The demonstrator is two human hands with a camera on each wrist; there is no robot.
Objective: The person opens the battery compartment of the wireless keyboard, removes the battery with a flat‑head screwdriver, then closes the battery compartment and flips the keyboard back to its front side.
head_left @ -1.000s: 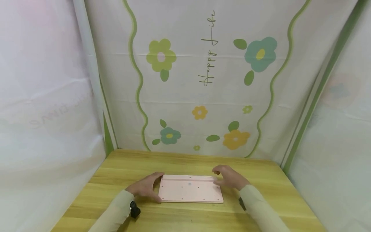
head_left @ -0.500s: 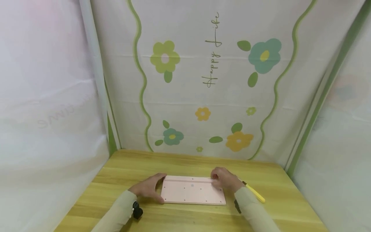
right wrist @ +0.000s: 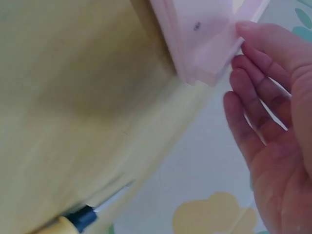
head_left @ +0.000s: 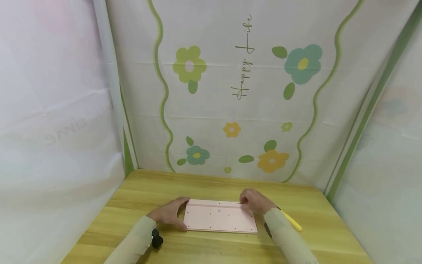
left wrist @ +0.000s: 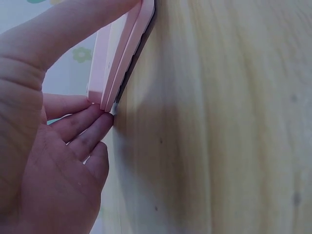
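A pink keyboard (head_left: 219, 220) lies underside up, with small screw holes across its back and a raised ridge along the far edge. At its left end, my left hand (head_left: 168, 213) spans the board, thumb at the near edge and fingertips at the far edge. My right hand (head_left: 257, 201) pinches the ridge at the far right corner. In the right wrist view, the thumb rests on the ridge (right wrist: 222, 58) with the forefinger behind it. Whether a small part sits between those fingertips is hidden.
A screwdriver (head_left: 291, 220) with a yellow handle and black collar lies on the wooden table (head_left: 158, 183) beside the right forearm, partly covered by it. White floral cloth (head_left: 211, 91) hangs behind the table and at both sides.
My right hand has come in from just off the right corner to pinch the keyboard's ridge. The screwdriver has come into sight beside the right forearm. The left hand keeps its hold.
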